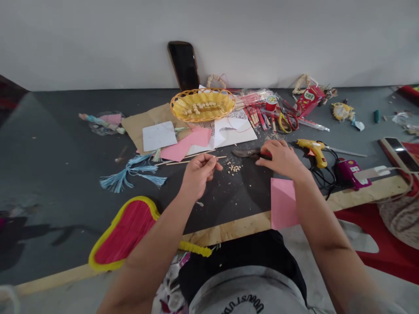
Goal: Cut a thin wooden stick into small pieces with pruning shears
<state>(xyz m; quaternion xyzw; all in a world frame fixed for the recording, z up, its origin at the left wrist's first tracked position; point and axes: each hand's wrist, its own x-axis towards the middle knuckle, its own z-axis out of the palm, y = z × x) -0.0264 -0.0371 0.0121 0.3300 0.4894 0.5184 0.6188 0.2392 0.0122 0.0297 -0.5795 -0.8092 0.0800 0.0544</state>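
My left hand point(202, 171) hovers over the dark table with its thumb and fingertips pressed together; whatever they pinch is too small to make out. Thin wooden sticks point(176, 163) lie just behind it. My right hand point(277, 156) is wrapped round the dark handles of a pair of cutters, whose metal blades point(244, 153) point left. Between the hands sits a small pile of pale cut pieces point(234, 168), with crumbs scattered around. A pink paper square point(282, 204) lies under my right forearm at the table's front edge.
Behind are a yellow basket point(203, 106) holding pale pieces, papers and a leaning phone point(184, 65). A yellow glue gun point(314, 150) with cables lies right. Blue tassels point(131, 173) and a red, yellow-edged fan-like piece point(126, 231) lie left.
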